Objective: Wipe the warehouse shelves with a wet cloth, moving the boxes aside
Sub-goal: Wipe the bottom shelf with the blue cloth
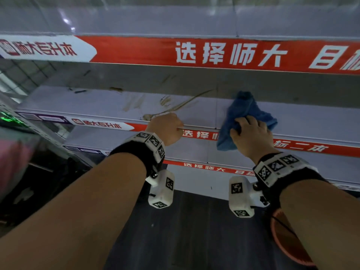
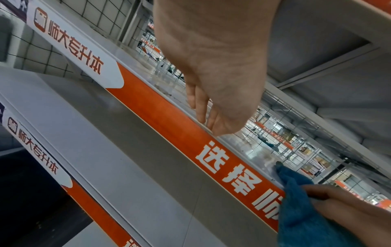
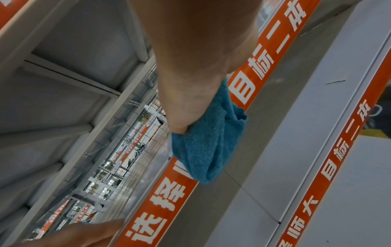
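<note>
A blue cloth (image 1: 247,110) (image 2: 300,208) (image 3: 207,150) lies bunched on the white shelf (image 1: 97,102), with a part hanging over its front edge. My right hand (image 1: 251,133) (image 3: 190,75) grips the cloth from above, fingers curled into it. To its left, my left hand (image 1: 165,126) (image 2: 211,75) rests on the same shelf's front edge, fingers fairly straight and holding nothing. Brown streaks (image 1: 175,106) mark the shelf just behind the left hand. No boxes are in view.
An upper shelf with a red banner strip (image 1: 214,53) hangs low over the work area. Lower shelves (image 1: 194,151) step out toward me above a dark floor (image 1: 194,230). A device with a green light (image 1: 7,119) stands at the left. An orange round thing (image 1: 288,240) lies low right.
</note>
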